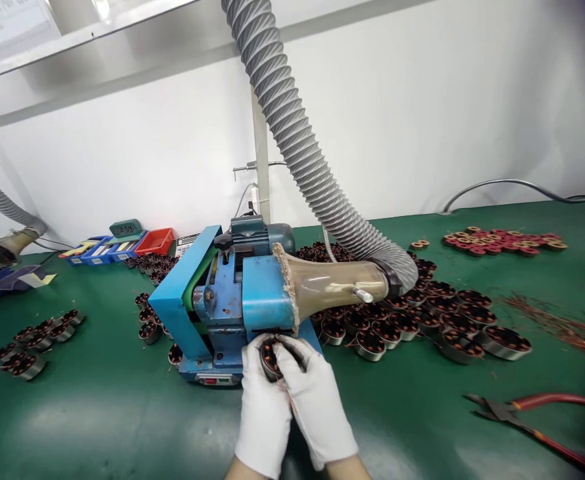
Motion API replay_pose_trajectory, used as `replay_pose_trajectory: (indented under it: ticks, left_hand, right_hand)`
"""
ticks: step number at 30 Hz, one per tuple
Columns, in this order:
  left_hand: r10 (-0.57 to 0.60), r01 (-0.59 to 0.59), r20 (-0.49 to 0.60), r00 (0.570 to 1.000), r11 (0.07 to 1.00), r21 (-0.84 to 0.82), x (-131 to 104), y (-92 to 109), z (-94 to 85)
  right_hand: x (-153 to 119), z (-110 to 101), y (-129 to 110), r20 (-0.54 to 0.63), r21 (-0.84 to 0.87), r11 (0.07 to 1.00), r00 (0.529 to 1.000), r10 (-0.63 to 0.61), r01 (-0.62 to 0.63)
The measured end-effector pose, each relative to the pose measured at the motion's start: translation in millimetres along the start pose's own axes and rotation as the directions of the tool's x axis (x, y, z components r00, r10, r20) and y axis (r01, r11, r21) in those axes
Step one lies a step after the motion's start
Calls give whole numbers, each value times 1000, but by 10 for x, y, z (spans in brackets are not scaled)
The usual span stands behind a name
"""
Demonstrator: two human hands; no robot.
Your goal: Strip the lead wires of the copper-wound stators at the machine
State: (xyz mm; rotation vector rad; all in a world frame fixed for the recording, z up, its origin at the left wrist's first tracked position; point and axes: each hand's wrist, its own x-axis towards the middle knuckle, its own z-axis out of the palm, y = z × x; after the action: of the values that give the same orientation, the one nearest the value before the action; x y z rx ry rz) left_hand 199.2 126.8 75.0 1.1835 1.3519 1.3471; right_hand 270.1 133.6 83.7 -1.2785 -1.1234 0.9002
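Note:
My left hand (263,407), in a white glove, is closed around the left side of a round motor stator (271,360) with dark windings. My right hand (318,402), gloved alike, grips its other side, with the fingers partly over its face. Thin copper wires trail down from the stator between my hands. Both hands are at the front of a blue belt-driven machine (267,300), right below its housing, and my fingertips hide any contact with it. A translucent funnel (329,283) joins the housing to a grey ribbed hose (297,133).
Many stators (371,343) lie right of the machine, with a smaller group (27,363) at left. Red-handled pliers (509,408) rest at front right, near loose copper wires (562,323). Red rings (502,241), an orange tray (155,241) and a clock (125,229) stand farther back.

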Motion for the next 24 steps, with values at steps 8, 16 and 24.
replay_pose_trajectory:
  ticks: [8, 16, 24]
  left_hand:
    - [19, -19, 0, 1000, 1000, -16, 46, 46, 33]
    - [-87, 89, 105, 991, 996, -9, -290, -4, -232]
    - [-178, 203, 264, 948, 977, -71, -302, 73, -458]
  right_hand:
    - [29, 0, -20, -8, 48, 999, 1000, 24, -23]
    - [-360, -123, 31, 18, -3, 993, 993, -120, 120]
    - [-493, -362, -77, 126, 396, 902, 983, 131, -171]
